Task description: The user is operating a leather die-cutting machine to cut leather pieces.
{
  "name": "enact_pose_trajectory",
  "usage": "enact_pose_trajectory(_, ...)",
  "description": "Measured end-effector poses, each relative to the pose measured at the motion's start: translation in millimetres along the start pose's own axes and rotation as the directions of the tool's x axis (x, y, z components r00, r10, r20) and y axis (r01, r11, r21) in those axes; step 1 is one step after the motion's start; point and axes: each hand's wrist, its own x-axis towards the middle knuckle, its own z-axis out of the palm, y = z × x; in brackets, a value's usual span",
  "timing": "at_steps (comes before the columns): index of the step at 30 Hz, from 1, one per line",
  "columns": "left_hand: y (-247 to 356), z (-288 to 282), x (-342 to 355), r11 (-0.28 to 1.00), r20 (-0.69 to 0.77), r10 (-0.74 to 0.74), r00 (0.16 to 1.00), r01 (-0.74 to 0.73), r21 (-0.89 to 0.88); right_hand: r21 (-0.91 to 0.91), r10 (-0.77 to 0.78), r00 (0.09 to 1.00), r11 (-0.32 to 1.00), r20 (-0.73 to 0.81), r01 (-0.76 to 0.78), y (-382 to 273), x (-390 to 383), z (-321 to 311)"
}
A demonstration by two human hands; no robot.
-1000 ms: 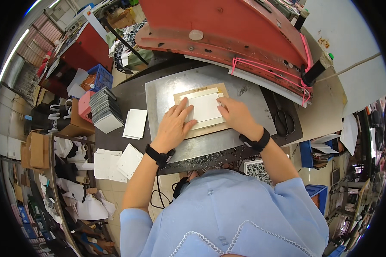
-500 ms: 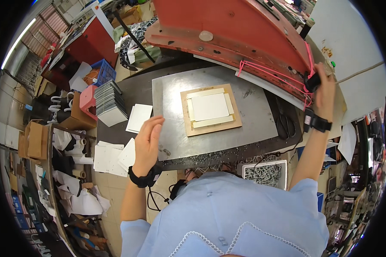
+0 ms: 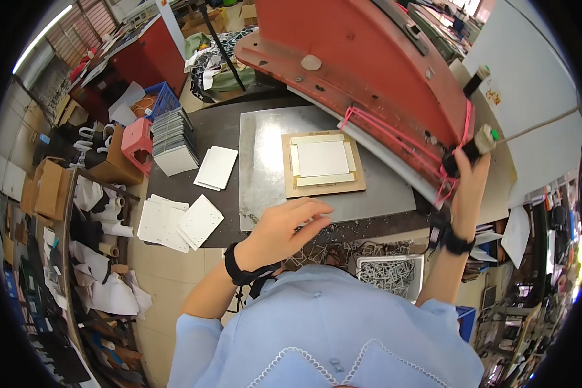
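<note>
My right hand point(image 3: 470, 187) is wrapped round a black handle point(image 3: 467, 159) at the right end of the red swing arm of a press point(image 3: 362, 64). Pink cord point(image 3: 394, 134) is strung along that arm. My left hand point(image 3: 288, 227), holding nothing, hovers over the near edge of the metal plate point(image 3: 260, 149), thumb and fingers apart. On the plate lies a wooden board point(image 3: 294, 191) with pale strips framing a white sheet point(image 3: 322, 159). The red arm hangs over the plate's far right part.
Left of the plate are white cards point(image 3: 216, 168), a loose pile of cards point(image 3: 165, 223) and a tall stack of grey-edged cards point(image 3: 174, 145). A pink stool point(image 3: 136, 143) stands beyond them. Below the near edge sits a white bin point(image 3: 391, 275) of frame-shaped scraps.
The red arm has swung toward me and over the plate, my right hand moving left and nearer with its handle. My left hand has moved right, from beside the cards to the near edge.
</note>
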Motion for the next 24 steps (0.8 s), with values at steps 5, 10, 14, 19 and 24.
enact_pose_trajectory(5,24.2,4.7,21.9,0.994,0.046,0.087,0.995,-0.084,-0.063,0.141,0.043,0.927,0.985,0.373,-0.102,-27.5,-50.5,-23.7)
enact_pose_trajectory(10,53.9,2.2,44.3,0.973,0.066,0.13,0.989,-0.115,-0.2,-0.141,-0.049,0.999,0.989,-0.006,0.048,-13.7,21.3,-73.5)
enact_pose_trajectory(14,62.3,8.3,55.5,0.944,0.009,0.189,0.982,-0.179,-0.277,-0.126,-0.094,0.993,0.989,-0.077,0.084,18.9,67.3,-75.4)
enact_pose_trajectory(19,56.9,1.1,22.3,0.805,-0.167,0.022,0.986,-0.116,-0.582,0.182,-0.008,1.0,0.983,0.016,0.005,1.2,52.4,-16.1)
enact_pose_trajectory(24,68.3,-27.8,4.7,0.791,-0.394,-0.168,0.904,-0.115,-0.6,0.442,-0.033,0.997,0.897,0.071,-0.002,-25.5,28.9,-2.2)
